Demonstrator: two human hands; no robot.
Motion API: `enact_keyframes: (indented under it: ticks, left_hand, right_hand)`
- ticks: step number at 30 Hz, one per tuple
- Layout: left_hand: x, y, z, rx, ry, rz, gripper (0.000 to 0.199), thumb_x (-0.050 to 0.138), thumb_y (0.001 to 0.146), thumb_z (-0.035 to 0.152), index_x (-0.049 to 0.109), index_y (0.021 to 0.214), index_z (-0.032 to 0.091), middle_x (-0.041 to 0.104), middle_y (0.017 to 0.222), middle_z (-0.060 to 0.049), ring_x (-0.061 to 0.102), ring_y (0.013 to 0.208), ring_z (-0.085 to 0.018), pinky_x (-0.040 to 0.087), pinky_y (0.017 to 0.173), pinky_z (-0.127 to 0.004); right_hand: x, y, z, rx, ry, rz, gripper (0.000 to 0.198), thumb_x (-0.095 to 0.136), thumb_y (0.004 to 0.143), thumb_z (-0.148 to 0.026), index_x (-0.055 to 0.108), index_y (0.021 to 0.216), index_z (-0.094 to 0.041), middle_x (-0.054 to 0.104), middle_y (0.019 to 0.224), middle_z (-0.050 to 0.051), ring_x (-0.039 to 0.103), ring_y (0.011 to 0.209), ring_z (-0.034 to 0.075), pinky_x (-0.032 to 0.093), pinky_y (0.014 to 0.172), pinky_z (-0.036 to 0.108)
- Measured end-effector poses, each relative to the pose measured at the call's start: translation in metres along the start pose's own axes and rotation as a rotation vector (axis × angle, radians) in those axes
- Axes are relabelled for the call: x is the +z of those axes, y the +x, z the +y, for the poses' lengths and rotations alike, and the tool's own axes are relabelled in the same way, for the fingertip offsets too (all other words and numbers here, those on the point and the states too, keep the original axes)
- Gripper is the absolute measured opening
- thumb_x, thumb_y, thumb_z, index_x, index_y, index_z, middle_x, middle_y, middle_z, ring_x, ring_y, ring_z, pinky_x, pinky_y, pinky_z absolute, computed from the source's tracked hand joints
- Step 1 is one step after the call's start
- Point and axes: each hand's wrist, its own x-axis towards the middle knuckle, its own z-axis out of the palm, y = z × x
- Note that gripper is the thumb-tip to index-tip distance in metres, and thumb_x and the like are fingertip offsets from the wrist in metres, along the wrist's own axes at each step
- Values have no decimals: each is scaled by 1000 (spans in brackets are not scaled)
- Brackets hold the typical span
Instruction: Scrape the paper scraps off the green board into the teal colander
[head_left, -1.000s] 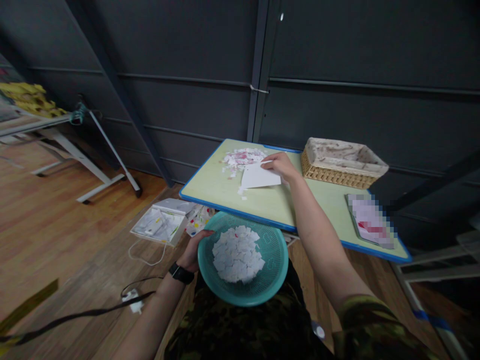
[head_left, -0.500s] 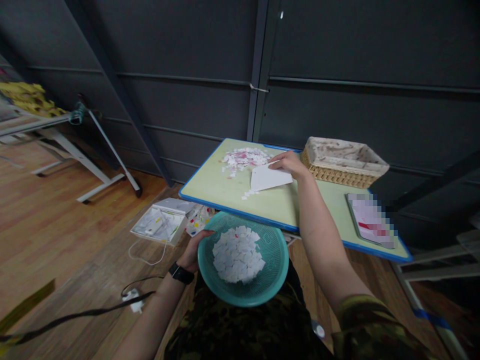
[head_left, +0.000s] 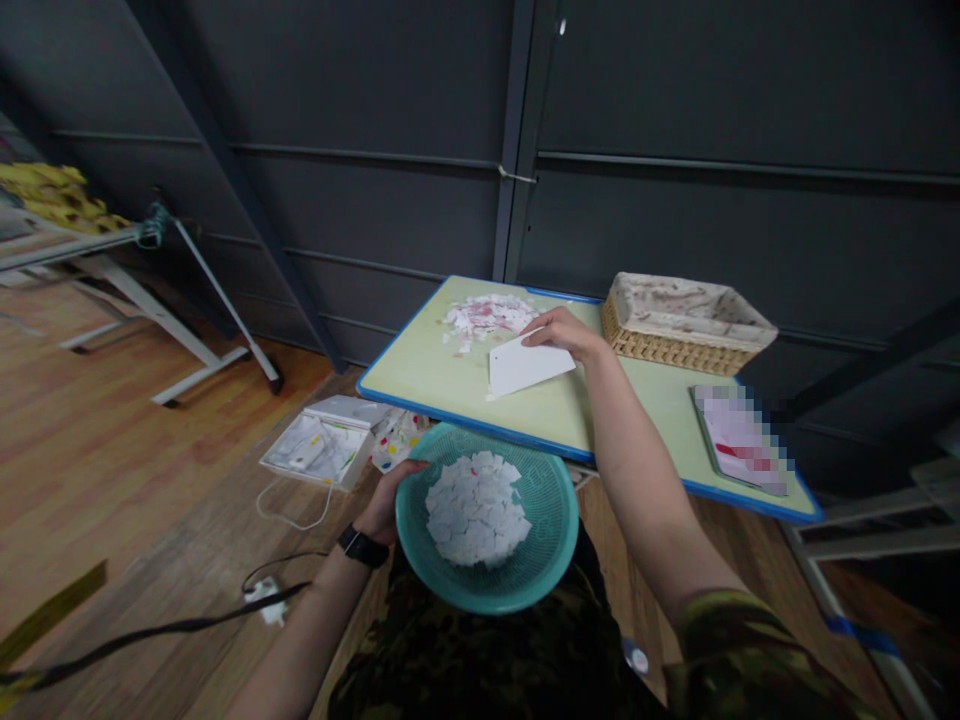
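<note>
My left hand (head_left: 390,497) grips the left rim of a round teal plastic colander (head_left: 551,525), tucked below the table's front edge. White paper scraps (head_left: 476,510) fill its middle, with a small red fleck among them. Over the pale green tabletop (head_left: 420,355), my right hand (head_left: 566,332) is closed on the top edge of a white scraper (head_left: 529,367), a flat piece with a small hole near one corner. The scraper's lower edge meets the tabletop, and a few scraps peek out at its left corner. Behind it lies a heap of white and pinkish paper scraps (head_left: 491,315).
A cloth-lined wicker basket (head_left: 682,345) stands at the table's back right, with a partly pixelated phone-like slab (head_left: 739,440) in front. On the floor at left are an open white box (head_left: 319,450), a power strip (head_left: 266,598) and cables. A dark panelled wall (head_left: 390,100) rises behind.
My right hand has drawn the scraper a little left and toward the table's front edge, covering most of the loose scraps there. My left hand and the colander stay put.
</note>
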Motion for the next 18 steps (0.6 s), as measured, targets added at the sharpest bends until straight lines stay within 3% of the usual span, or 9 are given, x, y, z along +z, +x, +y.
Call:
enact_keyframes:
  ticks: [6,12,18]
  left_hand:
    - [1,-1,0,-5,-2,-1,9,65,74,22,71,77,16,77,68,-6,71,68,-24,54,59,-32]
    - [2,-1,0,8,3,5,11,63,75,21,72,78,15,75,63,-7,69,63,-24,52,57,-32]
    - [2,-1,0,1,20,18,11,64,75,22,72,72,15,77,67,-7,65,54,-19,52,57,-30]
  right_hand:
    - [-6,-2,-3,20,-20,-20,18,74,47,-15,75,65,-13,63,52,0,53,47,13,35,45,24]
    - [-3,2,2,-49,58,108,20,72,49,-15,76,69,-12,67,57,2,55,52,14,36,47,24]
    - [-16,2,5,21,-23,59,14,73,48,-14,74,62,-14,63,51,0,53,48,13,34,43,23]
